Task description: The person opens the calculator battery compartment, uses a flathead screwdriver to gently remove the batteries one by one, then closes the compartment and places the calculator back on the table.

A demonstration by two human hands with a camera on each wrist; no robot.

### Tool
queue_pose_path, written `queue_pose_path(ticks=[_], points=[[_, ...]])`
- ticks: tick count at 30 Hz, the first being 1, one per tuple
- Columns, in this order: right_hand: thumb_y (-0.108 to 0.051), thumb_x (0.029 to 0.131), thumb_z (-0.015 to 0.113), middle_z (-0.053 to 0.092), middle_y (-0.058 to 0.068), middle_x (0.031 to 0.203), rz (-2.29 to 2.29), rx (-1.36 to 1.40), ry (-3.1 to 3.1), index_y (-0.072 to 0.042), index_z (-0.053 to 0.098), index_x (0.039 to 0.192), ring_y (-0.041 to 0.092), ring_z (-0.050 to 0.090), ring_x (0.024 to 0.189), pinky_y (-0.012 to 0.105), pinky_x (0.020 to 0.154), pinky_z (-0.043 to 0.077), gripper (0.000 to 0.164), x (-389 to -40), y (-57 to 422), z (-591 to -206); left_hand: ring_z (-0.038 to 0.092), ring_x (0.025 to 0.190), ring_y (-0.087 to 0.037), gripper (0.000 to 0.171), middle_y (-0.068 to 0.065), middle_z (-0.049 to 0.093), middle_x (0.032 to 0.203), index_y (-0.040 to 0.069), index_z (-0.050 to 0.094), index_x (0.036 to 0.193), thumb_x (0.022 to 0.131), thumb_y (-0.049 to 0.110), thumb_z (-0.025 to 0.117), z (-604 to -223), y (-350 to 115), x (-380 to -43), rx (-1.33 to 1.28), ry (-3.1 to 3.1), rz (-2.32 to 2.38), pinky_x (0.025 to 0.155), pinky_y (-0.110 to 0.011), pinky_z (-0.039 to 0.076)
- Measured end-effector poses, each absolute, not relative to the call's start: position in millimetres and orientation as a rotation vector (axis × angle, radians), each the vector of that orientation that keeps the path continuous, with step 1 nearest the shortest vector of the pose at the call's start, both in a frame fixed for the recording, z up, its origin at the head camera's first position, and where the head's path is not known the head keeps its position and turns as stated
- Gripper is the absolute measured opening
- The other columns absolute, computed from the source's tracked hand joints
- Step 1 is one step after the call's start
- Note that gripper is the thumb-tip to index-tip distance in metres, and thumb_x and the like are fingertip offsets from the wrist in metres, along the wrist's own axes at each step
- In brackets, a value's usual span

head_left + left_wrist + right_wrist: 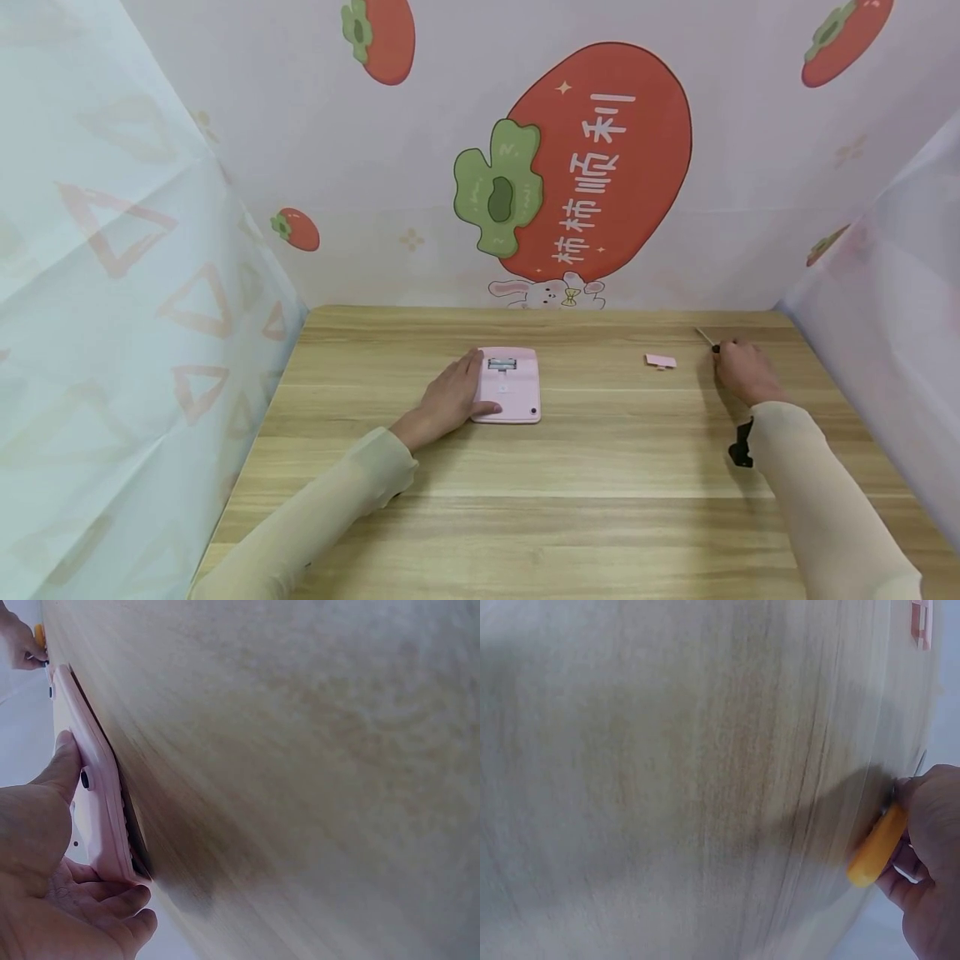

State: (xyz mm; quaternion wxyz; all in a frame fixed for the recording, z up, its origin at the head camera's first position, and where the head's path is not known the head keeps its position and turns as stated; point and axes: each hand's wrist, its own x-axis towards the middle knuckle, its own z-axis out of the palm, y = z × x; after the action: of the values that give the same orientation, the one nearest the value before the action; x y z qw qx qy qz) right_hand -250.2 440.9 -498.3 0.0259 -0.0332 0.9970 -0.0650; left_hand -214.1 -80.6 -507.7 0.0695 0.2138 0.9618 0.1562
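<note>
Screwdriver (880,847) gripped in my right hand (747,372), frame right, my left hand (448,393) holds a pink device (519,398) mid-frame, apparently steadying it.

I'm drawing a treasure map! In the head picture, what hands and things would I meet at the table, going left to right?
Left hand, pink device, pink cover, screwdriver, right hand.
</note>
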Motion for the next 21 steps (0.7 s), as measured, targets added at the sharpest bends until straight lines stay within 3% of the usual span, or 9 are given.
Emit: queue_pose_path(ticks=[10,16,21], points=[[-0.001,0.106,0.05,0.056,0.045,0.099,-0.211,-0.155,3.071,0.024,0.058,0.102,0.056,0.063,0.083,0.056,0.064,0.051,0.027,-252.2,441.6,-492.5,0.035,0.156,-0.037,0.107,-0.023,0.026,0.172,-0.004,0.021,0.165,0.094,0.056,0.075,-506.6,-80.2,-214.0,0.617,2.884,0.48,0.128,-0.047,0.031],[-0.001,0.106,0.049,0.057,0.035,0.086,-0.212,-0.174,3.061,0.018,0.057,0.091,0.041,0.058,0.071,0.048,0.058,0.047,0.025,-254.3,444.7,-491.4,0.034,0.156,-0.037,0.107,-0.023,0.026,0.172,-0.004,0.021,0.165,0.094,0.055,0.075,-506.5,-80.1,-213.6,0.617,2.882,0.487,0.128,-0.048,0.031],[0.002,0.102,0.048,0.057,0.033,0.08,-0.237,-0.212,3.075,0.016,0.055,0.087,0.045,0.06,0.069,0.056,0.058,0.051,0.022,-255.3,444.6,-487.5,0.033,0.157,-0.036,0.108,-0.023,0.025,0.172,-0.005,0.02,0.165,0.094,0.055,0.074,-506.3,-80.2,-213.9,0.62,2.882,0.483,0.128,-0.047,0.03]])
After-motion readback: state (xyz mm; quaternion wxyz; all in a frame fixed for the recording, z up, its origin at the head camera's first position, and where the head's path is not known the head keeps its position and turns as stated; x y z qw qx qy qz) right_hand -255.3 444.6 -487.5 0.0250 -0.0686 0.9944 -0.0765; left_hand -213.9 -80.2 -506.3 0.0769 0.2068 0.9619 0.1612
